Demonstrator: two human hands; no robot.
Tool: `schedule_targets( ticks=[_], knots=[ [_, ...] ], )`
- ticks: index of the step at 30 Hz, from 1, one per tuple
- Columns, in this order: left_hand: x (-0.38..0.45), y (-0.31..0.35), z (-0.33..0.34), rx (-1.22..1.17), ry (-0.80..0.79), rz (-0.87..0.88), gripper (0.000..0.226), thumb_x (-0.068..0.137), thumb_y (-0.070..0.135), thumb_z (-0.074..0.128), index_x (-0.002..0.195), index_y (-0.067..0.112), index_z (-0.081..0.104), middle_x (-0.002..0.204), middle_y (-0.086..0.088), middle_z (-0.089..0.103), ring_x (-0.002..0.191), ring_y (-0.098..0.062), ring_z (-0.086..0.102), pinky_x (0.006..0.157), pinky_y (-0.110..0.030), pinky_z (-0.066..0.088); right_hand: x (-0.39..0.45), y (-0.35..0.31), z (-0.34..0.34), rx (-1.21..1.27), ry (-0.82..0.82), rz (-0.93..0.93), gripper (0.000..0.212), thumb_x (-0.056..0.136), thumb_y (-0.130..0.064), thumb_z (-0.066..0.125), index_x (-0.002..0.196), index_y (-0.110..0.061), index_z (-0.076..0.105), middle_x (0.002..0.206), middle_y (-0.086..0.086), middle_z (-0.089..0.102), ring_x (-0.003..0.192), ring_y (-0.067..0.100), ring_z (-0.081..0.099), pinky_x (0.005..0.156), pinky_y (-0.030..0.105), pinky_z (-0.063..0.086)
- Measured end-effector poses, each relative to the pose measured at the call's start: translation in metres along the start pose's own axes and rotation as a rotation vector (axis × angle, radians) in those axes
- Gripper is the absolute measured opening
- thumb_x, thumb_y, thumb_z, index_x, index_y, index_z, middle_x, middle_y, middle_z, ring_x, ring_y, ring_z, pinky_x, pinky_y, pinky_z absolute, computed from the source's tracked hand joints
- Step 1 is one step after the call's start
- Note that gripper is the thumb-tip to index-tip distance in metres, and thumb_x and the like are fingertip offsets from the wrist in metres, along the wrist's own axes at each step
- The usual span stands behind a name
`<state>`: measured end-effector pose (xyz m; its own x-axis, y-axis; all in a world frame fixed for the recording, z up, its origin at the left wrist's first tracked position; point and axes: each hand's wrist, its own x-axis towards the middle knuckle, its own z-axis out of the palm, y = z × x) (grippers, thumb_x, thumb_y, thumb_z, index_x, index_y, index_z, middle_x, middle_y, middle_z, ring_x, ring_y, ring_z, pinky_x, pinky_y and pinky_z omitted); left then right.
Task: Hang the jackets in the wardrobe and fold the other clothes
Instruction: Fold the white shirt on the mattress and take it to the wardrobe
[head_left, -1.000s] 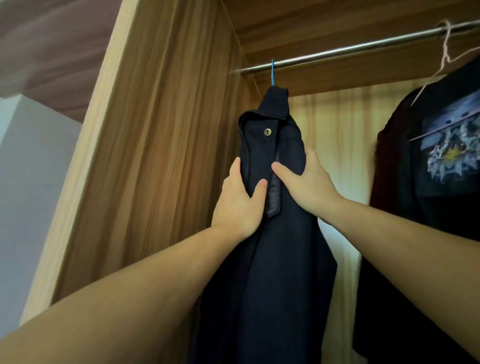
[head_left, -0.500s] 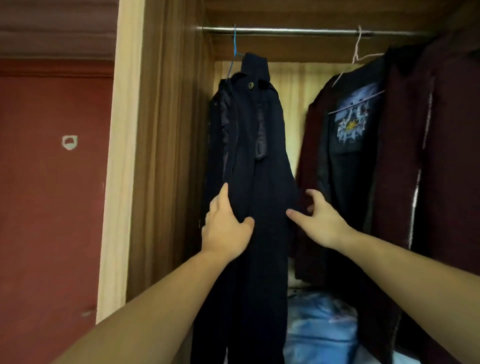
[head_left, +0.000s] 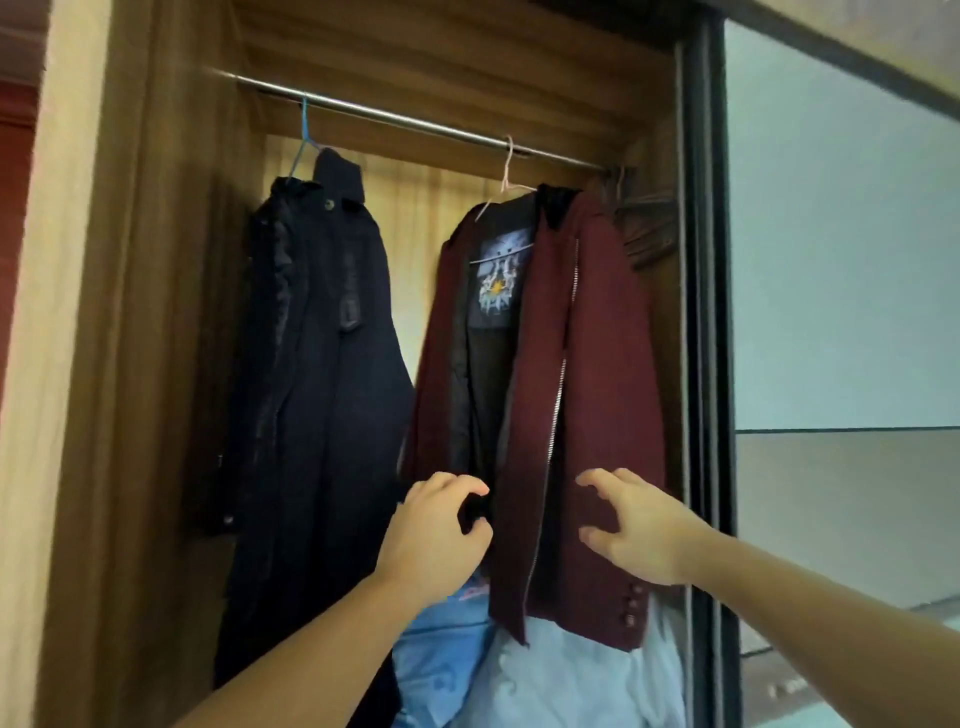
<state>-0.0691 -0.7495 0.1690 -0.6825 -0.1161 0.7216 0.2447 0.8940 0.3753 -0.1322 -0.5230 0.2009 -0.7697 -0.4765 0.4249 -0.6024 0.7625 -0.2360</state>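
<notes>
- Here, the left hand (head_left: 434, 530) reaches into the wardrobe (head_left: 156, 364) with fingers and thumb curled toward each other in front of the dark inner edge of the maroon zip jacket (head_left: 597, 415); whether they actually pinch cloth I cannot tell.
- The right hand (head_left: 636, 525), at 3 o'clock from the left, is spread with fingers loosely bent, just in front of the maroon jacket's lower front panel, holding nothing.
- The maroon jacket hangs open on a pale pink wire hanger (head_left: 506, 176), at 12 o'clock from both hands; a dark printed T-shirt (head_left: 496, 283) shows inside it.
- At 10 o'clock from the left hand, the navy coat (head_left: 332, 364) hangs on a blue hanger (head_left: 304, 135) against the wardrobe's left wall.
- Both hangers hook over the metal rail (head_left: 415, 122) at the top.
- At 6 o'clock below the jackets lies light blue and white bedding (head_left: 545, 675).
- At 3 o'clock stands a grey sliding door (head_left: 841, 312).
</notes>
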Motion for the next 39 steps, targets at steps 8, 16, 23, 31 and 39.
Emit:
schedule_targets(
  ticks=[8,16,23,31,39],
  knots=[
    [-0.025,0.14,0.139,-0.089,-0.508,0.301,0.044,0.085,0.041,0.057,0.128,0.035,0.054,0.129,0.011,0.051,0.121,-0.016,0.046,0.099,-0.036,0.043,-0.181,0.149,-0.037,-0.267,-0.004,0.423,0.062,0.091,-0.046,0.054,0.146,-0.033,0.027,0.142,-0.004,0.042,0.121,0.018,0.051,0.1,0.031,0.043],
    [-0.096,0.266,0.235,-0.269,-0.799,0.754,0.057,0.088,0.045,0.053,0.142,0.034,0.039,0.146,0.007,0.04,0.132,-0.019,0.039,0.104,-0.037,0.04,-0.387,0.166,-0.047,-0.385,0.192,1.105,0.064,0.091,-0.044,0.054,0.148,-0.029,0.029,0.145,-0.003,0.041,0.128,0.021,0.046,0.102,0.038,0.043],
    [-0.262,0.328,0.242,-0.409,-1.035,1.246,0.062,0.088,0.048,0.051,0.146,0.039,0.03,0.15,0.01,0.034,0.134,-0.018,0.035,0.107,-0.039,0.039,-0.579,0.041,0.011,-0.418,0.183,1.724,0.071,0.087,-0.047,0.055,0.148,-0.026,0.026,0.143,0.0,0.039,0.129,0.026,0.044,0.103,0.039,0.04],
    [-0.414,0.36,0.131,-0.638,-1.172,1.531,0.061,0.088,0.046,0.052,0.145,0.038,0.032,0.147,0.009,0.036,0.133,-0.018,0.035,0.106,-0.039,0.038,-0.676,-0.16,0.041,-0.469,0.308,2.049,0.069,0.085,-0.047,0.055,0.145,-0.026,0.031,0.136,-0.001,0.044,0.126,0.023,0.045,0.099,0.038,0.043],
    [-0.535,0.304,-0.026,-0.748,-1.189,1.745,0.062,0.086,0.047,0.054,0.144,0.036,0.035,0.141,0.008,0.041,0.129,-0.02,0.038,0.106,-0.038,0.037,-0.707,-0.379,0.103,-0.387,0.481,2.224,0.067,0.085,-0.044,0.055,0.145,-0.029,0.03,0.137,-0.001,0.041,0.126,0.022,0.045,0.099,0.037,0.043]
  ],
)
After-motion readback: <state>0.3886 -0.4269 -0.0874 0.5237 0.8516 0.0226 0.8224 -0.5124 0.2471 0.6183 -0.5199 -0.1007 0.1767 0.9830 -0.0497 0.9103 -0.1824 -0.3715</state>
